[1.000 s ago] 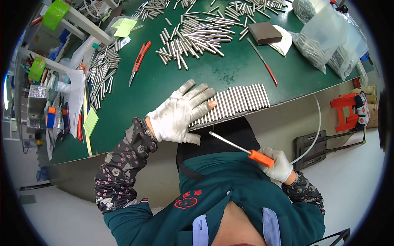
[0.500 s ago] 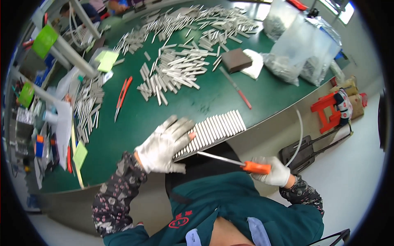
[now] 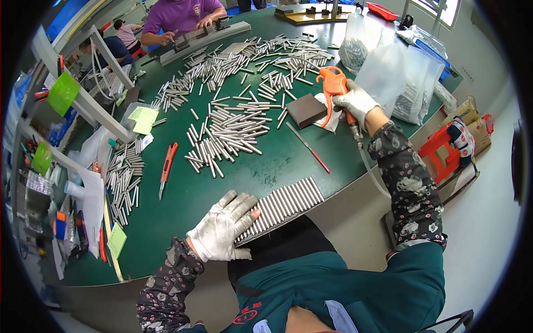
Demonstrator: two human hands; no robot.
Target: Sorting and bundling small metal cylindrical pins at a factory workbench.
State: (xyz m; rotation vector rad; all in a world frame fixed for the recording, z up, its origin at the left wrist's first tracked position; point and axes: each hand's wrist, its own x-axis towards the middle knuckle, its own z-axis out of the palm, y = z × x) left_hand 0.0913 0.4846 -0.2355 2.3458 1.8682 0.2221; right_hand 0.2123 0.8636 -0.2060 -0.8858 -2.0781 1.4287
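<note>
Here, left hand (image 3: 220, 227) spread on rods (image 3: 288, 201) — right hand (image 3: 357, 104) gripping blowgun (image 3: 334, 82) — bag (image 3: 423, 67) holds rods.

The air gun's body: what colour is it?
The air gun's body is orange, best in head view.

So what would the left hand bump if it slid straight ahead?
The left hand would probably meet the thin red-handled tool, past the row of metal rods it touches; bend and depth leave that unsure.

White gloves (image 3: 221, 230), floral sleeves (image 3: 410, 186), green shirt (image 3: 338, 283)
</note>
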